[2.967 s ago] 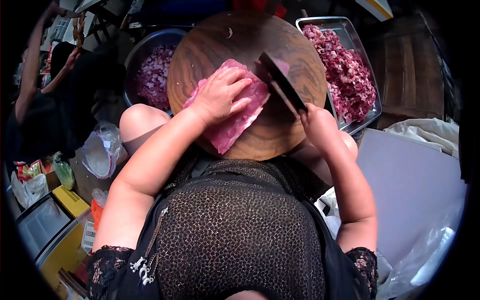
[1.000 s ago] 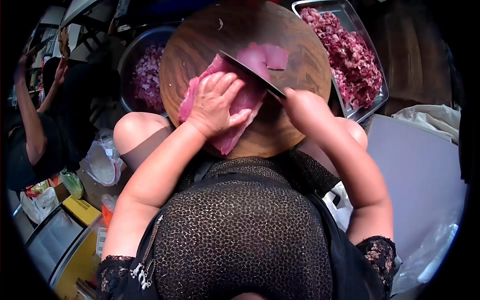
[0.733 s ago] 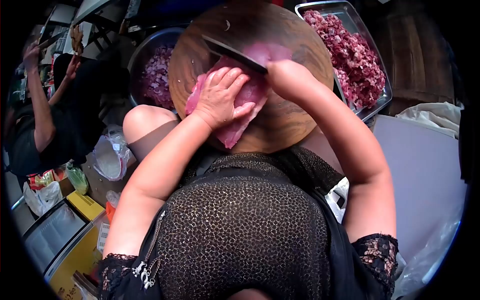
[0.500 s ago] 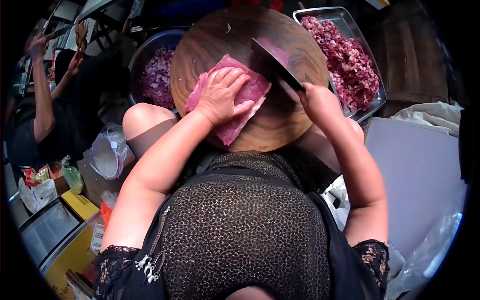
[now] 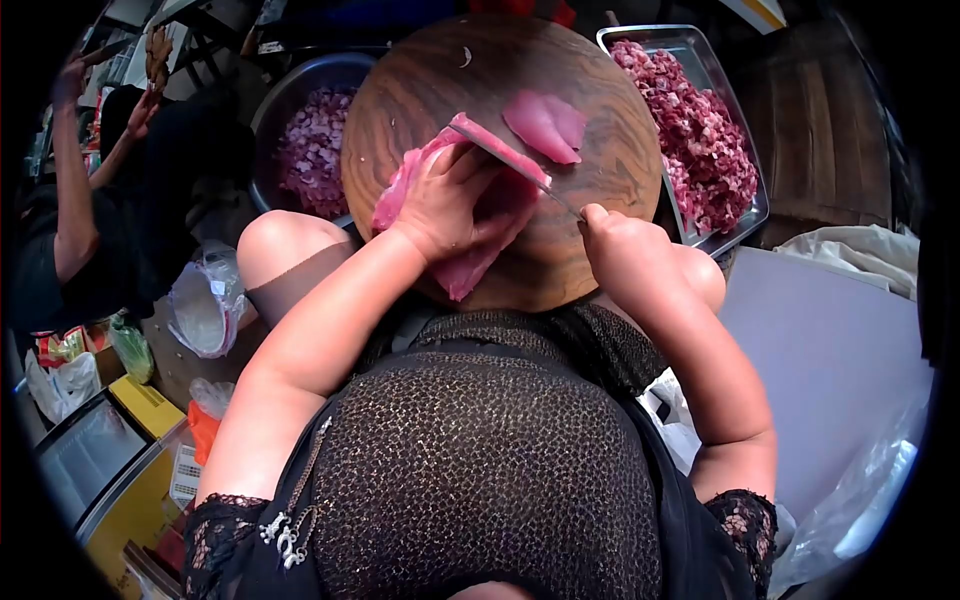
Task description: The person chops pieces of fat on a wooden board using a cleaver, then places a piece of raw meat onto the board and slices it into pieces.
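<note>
A slab of pink meat [image 5: 462, 275] lies on the left half of a round wooden chopping block [image 5: 590, 235]. My left hand [image 5: 442, 205] rests on the slab with its fingers spread, partly in the knife's shadow. In my right hand [image 5: 625, 245] is the handle of a knife [image 5: 505, 152], whose thin dark blade runs up and left over the slab's upper right edge. A thin cut piece of meat [image 5: 545, 124] lies flat on the block, beyond the blade. Whether the blade has entered the slab cannot be made out.
A metal tray [image 5: 755, 222] of chopped meat stands right of the block, a round basin [image 5: 262, 130] of chopped meat left. Another person's arm [image 5: 75, 205] shows at the far left. Plastic bags [image 5: 208, 305] and a grey board [image 5: 810, 350] flank me.
The knife has moved left from over the cut piece to the slab's edge, leaving that piece uncovered. My left hand stays on the slab.
</note>
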A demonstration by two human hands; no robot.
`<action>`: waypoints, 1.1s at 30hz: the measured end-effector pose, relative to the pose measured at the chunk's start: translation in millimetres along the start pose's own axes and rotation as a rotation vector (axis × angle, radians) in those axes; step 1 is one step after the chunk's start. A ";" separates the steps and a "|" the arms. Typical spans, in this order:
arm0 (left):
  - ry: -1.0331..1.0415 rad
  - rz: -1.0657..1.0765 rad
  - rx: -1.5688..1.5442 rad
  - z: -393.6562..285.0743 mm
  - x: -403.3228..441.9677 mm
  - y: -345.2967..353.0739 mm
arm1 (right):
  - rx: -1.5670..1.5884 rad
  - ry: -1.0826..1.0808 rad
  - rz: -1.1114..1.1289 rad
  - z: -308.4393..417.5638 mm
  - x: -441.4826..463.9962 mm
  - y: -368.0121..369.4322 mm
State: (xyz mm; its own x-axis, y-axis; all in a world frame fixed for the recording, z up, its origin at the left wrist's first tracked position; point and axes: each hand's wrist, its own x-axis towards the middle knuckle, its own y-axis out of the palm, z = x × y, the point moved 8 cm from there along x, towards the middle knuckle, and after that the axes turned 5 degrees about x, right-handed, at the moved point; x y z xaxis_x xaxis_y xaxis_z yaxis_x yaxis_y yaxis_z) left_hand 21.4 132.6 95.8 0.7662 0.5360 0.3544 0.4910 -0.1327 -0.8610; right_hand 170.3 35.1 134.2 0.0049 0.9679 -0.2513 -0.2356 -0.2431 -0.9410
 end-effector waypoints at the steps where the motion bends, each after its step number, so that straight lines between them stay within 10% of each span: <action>1: -0.035 0.022 -0.037 4.3 -1.2 2.9 | -0.003 0.000 0.035 0.6 4.7 2.4; 21: 0.054 -0.038 -0.126 6.2 -8.4 3.8 | 0.275 -0.140 0.197 38.1 188.0 10.3; 23: 0.085 -0.059 -0.096 3.0 -10.1 2.6 | 0.489 -0.010 -0.066 6.9 190.9 11.0; 33: -0.045 -0.018 0.101 -2.7 -20.1 -3.2 | 0.224 0.141 0.007 -28.9 13.2 -18.5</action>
State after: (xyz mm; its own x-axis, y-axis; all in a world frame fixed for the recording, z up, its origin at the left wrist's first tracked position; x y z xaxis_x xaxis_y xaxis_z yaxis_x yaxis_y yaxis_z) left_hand 5.5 119.9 92.4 0.7373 0.5749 0.3548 0.4582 -0.0395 -0.8880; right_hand 202.9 50.6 141.7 0.1342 0.9440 -0.3013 -0.4456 -0.2141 -0.8693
